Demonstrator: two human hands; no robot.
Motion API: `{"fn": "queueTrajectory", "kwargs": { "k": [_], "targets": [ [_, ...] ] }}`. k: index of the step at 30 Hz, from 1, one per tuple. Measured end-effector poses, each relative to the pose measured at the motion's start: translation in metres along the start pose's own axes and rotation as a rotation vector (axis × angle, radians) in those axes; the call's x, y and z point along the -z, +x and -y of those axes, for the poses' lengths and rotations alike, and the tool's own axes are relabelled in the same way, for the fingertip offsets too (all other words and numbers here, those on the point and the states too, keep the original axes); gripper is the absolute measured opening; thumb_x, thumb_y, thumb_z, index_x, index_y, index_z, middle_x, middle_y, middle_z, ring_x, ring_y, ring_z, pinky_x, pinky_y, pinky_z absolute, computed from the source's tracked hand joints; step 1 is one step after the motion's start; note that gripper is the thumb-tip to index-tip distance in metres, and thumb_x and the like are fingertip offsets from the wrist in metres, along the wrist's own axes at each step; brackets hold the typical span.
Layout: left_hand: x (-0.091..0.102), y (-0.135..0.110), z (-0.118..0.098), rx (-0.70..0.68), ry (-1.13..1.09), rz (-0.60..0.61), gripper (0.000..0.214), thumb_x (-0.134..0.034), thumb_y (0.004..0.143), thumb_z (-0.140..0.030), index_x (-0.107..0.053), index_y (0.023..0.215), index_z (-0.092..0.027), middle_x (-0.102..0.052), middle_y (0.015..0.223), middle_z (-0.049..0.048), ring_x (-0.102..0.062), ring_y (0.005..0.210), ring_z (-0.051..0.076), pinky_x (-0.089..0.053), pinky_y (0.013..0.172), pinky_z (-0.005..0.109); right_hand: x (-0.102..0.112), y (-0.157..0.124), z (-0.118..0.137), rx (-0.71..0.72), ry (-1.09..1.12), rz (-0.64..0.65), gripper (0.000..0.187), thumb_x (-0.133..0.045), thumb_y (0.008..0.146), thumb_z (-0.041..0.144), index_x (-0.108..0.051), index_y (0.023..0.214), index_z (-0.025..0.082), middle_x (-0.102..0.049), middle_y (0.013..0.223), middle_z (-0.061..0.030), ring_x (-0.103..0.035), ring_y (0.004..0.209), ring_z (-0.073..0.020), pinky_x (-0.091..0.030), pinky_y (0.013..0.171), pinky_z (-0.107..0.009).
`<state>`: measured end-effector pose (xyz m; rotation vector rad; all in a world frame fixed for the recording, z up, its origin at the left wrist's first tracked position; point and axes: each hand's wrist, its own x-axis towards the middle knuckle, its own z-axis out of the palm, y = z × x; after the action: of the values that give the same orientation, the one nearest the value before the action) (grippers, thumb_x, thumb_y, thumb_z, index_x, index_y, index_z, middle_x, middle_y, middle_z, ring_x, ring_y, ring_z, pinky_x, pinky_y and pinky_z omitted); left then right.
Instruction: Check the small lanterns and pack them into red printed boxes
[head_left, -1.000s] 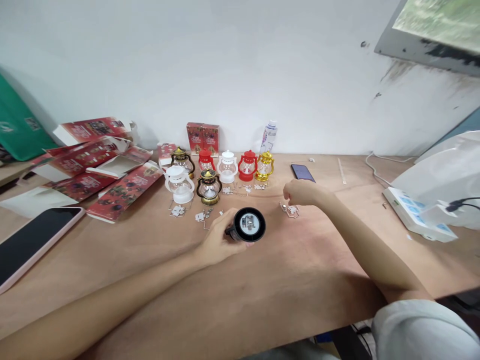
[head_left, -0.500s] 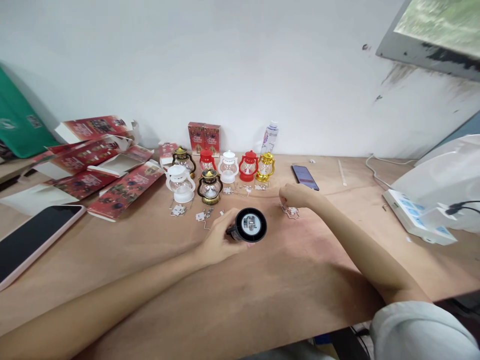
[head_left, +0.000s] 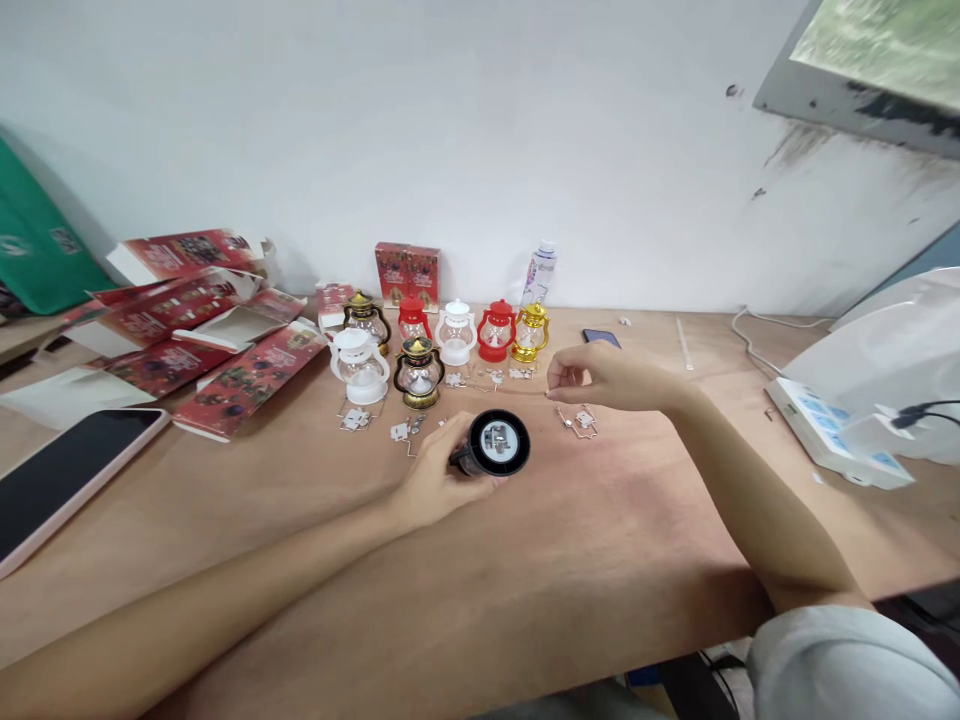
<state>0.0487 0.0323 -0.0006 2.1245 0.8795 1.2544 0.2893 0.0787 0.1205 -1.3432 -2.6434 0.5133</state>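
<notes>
My left hand (head_left: 431,478) is wrapped round a black lantern (head_left: 516,458) that lies tipped, its round base towards me. In the base I see a white disc with small metal parts, open to view. Just right of it, my right hand (head_left: 611,378) hovers over the table with thumb and fingers pinched together; whether a small piece sits at the fingertips I cannot make out. Beneath that hand lies a small set of metal pieces and bent wire (head_left: 577,422). Behind the hands stand several small lanterns, among them a white lantern (head_left: 361,370), a red lantern (head_left: 496,335) and a gold lantern (head_left: 531,335).
Opened red boxes (head_left: 251,385) are heaped at the left, near a large phone (head_left: 67,490). Two upright red boxes (head_left: 409,275) and a plastic bottle (head_left: 540,275) stand by the wall. Another phone (head_left: 600,337) lies behind my right hand. A power strip (head_left: 840,430) sits at the right.
My right hand has lifted away from the metal pieces and shifted slightly left, now covering part of the farther phone. My left hand and the lantern have barely moved.
</notes>
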Motion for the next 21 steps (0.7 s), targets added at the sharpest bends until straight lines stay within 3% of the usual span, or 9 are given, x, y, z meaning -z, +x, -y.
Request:
{"fn": "queueTrajectory", "kwargs": {
  "k": [3, 7, 11, 14, 21],
  "targets": [
    [0.001, 0.000, -0.002, -0.013, 0.033, 0.001, 0.032, -0.070, 0.075, -0.035, -0.057, 0.097, -0.016, -0.064, 0.090, 0.0040, -0.059, 0.083, 0.019, -0.047, 0.073, 0.029, -0.003, -0.016, 0.031, 0.211, 0.159, -0.195, 0.019, -0.061, 0.084, 0.034, -0.062, 0.078, 0.017, -0.065, 0.072, -0.0017, -0.056, 0.067, -0.0124, -0.044, 0.065, -0.025],
    [0.001, -0.001, -0.001, -0.055, 0.048, 0.018, 0.036, -0.070, 0.073, -0.024, -0.055, 0.106, -0.018, -0.063, 0.096, 0.0027, -0.058, 0.085, 0.017, -0.046, 0.075, 0.028, -0.024, -0.025, 0.055, 0.343, 0.047, -0.261, 0.010, -0.060, 0.087, 0.025, -0.063, 0.082, 0.017, -0.066, 0.073, -0.0014, -0.058, 0.067, -0.0119, -0.041, 0.062, -0.024],
    [0.000, -0.001, -0.001, -0.091, 0.058, 0.033, 0.035, -0.067, 0.073, -0.020, -0.054, 0.105, -0.018, -0.061, 0.095, 0.0026, -0.058, 0.085, 0.017, -0.045, 0.074, 0.027, -0.037, -0.021, 0.060, 0.383, -0.121, -0.357, 0.006, -0.057, 0.087, 0.017, -0.061, 0.082, 0.015, -0.066, 0.072, -0.0023, -0.057, 0.065, -0.0130, -0.038, 0.060, -0.024],
    [0.000, 0.000, -0.001, -0.094, 0.055, 0.041, 0.034, -0.066, 0.073, -0.020, -0.054, 0.105, -0.018, -0.061, 0.094, 0.0025, -0.058, 0.084, 0.017, -0.045, 0.074, 0.027, -0.039, -0.019, 0.060, 0.383, -0.156, -0.357, 0.009, -0.055, 0.088, 0.017, -0.061, 0.081, 0.014, -0.066, 0.073, -0.0027, -0.057, 0.064, -0.0130, -0.038, 0.059, -0.024],
    [0.001, -0.001, -0.001, -0.089, 0.059, 0.038, 0.037, -0.068, 0.072, -0.020, -0.053, 0.106, -0.018, -0.060, 0.096, 0.0028, -0.058, 0.087, 0.018, -0.045, 0.076, 0.027, -0.027, -0.026, 0.057, 0.391, -0.161, -0.357, 0.015, -0.051, 0.090, 0.020, -0.063, 0.083, 0.015, -0.067, 0.074, -0.0039, -0.058, 0.068, -0.0141, -0.040, 0.063, -0.025]
  ]
}}
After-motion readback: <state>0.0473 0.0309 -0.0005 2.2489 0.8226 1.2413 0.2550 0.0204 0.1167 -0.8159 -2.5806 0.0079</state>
